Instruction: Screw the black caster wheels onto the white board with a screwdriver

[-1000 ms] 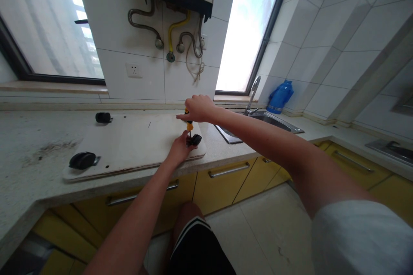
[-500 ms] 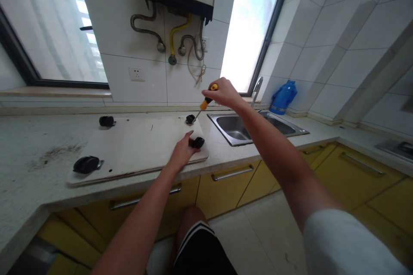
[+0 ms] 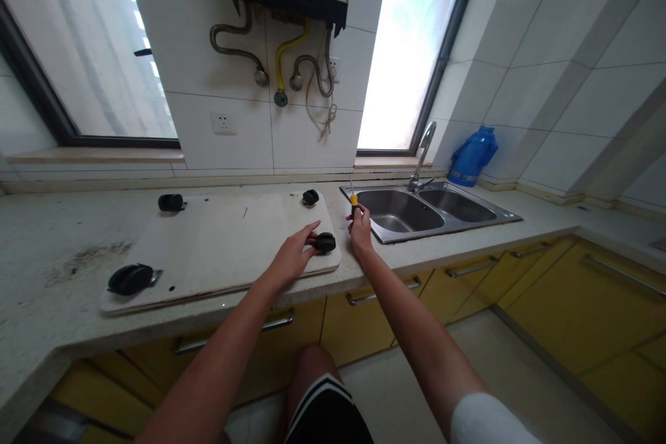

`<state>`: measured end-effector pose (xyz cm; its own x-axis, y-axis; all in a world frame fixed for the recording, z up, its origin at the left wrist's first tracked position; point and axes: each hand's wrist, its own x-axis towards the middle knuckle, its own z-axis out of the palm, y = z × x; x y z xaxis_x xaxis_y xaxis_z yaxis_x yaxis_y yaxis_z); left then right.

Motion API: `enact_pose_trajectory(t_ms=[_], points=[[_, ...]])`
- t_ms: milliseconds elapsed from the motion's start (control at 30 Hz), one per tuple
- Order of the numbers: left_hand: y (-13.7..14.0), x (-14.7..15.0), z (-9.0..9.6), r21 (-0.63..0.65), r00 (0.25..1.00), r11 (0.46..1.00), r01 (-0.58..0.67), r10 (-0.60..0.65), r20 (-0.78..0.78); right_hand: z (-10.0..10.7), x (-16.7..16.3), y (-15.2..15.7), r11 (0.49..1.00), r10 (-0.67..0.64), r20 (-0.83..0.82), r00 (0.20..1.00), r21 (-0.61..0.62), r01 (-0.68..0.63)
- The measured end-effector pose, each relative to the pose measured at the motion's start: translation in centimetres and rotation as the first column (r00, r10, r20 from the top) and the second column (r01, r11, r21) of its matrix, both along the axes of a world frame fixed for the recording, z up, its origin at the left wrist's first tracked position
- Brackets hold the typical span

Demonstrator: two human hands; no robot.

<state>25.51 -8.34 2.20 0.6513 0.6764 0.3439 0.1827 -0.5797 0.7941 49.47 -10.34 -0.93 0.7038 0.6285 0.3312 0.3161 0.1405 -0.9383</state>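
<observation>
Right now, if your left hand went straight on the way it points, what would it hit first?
The left hand would probably meet the front right wheel on the board first; its fingers lie beside it, though whether they already touch is hard to tell.

White rectangular board (image 3: 223,236), rounded corners and brownish front edge, lying flat on the pale speckled countertop (image 3: 41,222), a few small dark holes and one short dark line on its upper face. Four black rounded casters (image 3: 130,280) on top of it, one near each corner, the left two showing metal plates, the bases of the right two hard to make out. Yellow-and-black-handled screwdriver (image 3: 354,200) held to the right of the board, apart from the casters, thin metal shaft pointing up.
</observation>
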Motion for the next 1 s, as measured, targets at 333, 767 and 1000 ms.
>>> enact_pose_trajectory(t_ms=[333, 767, 1000], points=[[3.6, 0.2, 1.6, 0.164, 0.973, 0.985, -0.05, 0.085, -0.215, -1.0, 1.1, 0.8, 0.992, 0.038, 0.044, 0.998, -0.122, -0.032], [5.0, 2.8, 5.7, 0.202, 0.746, 0.947, -0.25, 0.321, -0.583, -0.9, 0.8, 0.6, 0.993, 0.016, 0.051, 0.999, -0.119, -0.01], [3.1, -5.6, 7.0, 0.32, 0.825, 0.927, -0.197, 0.333, -0.457, -1.1, 1.5, 0.8, 0.997, 0.005, 0.042, 0.999, -0.078, -0.001]])
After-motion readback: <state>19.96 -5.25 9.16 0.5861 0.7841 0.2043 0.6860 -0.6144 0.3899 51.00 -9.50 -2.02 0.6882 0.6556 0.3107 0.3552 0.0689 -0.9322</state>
